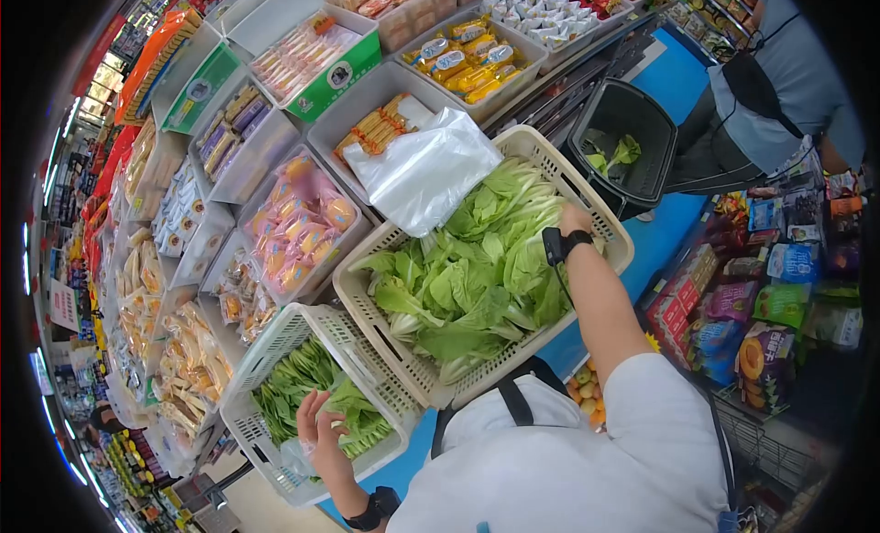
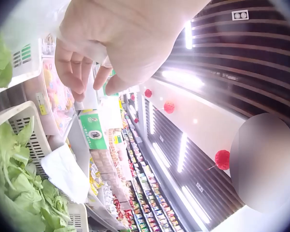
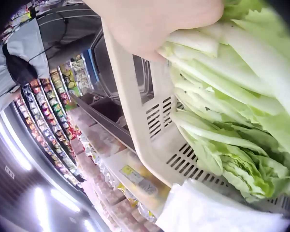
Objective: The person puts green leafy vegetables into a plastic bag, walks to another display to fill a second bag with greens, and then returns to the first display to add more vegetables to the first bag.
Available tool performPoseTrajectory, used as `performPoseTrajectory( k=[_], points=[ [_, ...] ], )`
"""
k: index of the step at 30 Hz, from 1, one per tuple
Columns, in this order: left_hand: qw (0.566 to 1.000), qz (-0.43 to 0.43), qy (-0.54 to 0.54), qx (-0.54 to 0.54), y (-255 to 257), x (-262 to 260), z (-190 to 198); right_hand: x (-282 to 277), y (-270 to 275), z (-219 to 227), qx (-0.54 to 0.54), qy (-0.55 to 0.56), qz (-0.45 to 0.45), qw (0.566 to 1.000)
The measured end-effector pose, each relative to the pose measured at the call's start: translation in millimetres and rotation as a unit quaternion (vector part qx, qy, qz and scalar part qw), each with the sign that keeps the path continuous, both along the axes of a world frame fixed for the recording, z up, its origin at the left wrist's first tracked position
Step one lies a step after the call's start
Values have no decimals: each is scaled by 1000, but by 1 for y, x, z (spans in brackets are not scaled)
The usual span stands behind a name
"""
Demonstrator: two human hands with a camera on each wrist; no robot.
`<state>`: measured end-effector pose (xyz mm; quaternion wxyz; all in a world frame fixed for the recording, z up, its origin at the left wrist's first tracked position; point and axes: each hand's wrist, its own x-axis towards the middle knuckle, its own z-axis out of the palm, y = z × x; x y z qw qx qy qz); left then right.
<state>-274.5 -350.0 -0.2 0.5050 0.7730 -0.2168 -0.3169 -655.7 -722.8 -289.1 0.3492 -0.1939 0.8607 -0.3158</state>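
Observation:
My right hand (image 1: 576, 219) grips the pale stem ends of leafy greens (image 1: 490, 267) at the right side of a cream basket (image 1: 422, 373). In the right wrist view the back of this hand (image 3: 169, 21) covers most of its fingers, and the white stems (image 3: 212, 82) run out from under it. Over a white basket (image 1: 246, 414) of darker greens (image 1: 312, 377), my left hand (image 1: 323, 437) is raised with its fingers bent. Thin clear plastic (image 1: 295, 458) hangs at its palm. The left wrist view shows this film (image 2: 82, 46) passing between palm and fingers.
A stack of white plastic bags (image 1: 431, 162) lies over the basket's far edge. Bins of packaged snacks (image 1: 307, 217) stand behind and left. A black bin (image 1: 632, 134) with leaf scraps (image 1: 623, 153) sits beyond the basket's right side, near another person (image 1: 779, 102).

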Motion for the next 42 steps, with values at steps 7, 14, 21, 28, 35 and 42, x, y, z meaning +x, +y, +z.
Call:
performPoseTrajectory(
  k=[7,14,21,28,35,42],
  points=[
    [999,29,21,0,-2,-7,1,3,-19,7,80,69,128,986],
    [999,44,15,6,4,-3,3,12,-5,32,-36,-7,84,996],
    [999,34,14,4,10,-4,4,14,-6,28,-26,-17,203,979],
    [999,24,25,-9,16,-3,3,15,3,-3,-134,-199,241,940],
    [1000,3,23,-20,27,8,9,36,35,40,-125,-85,188,970],
    [996,37,17,75,77,57,33,31,37,65,-373,-33,173,911]
  ],
)
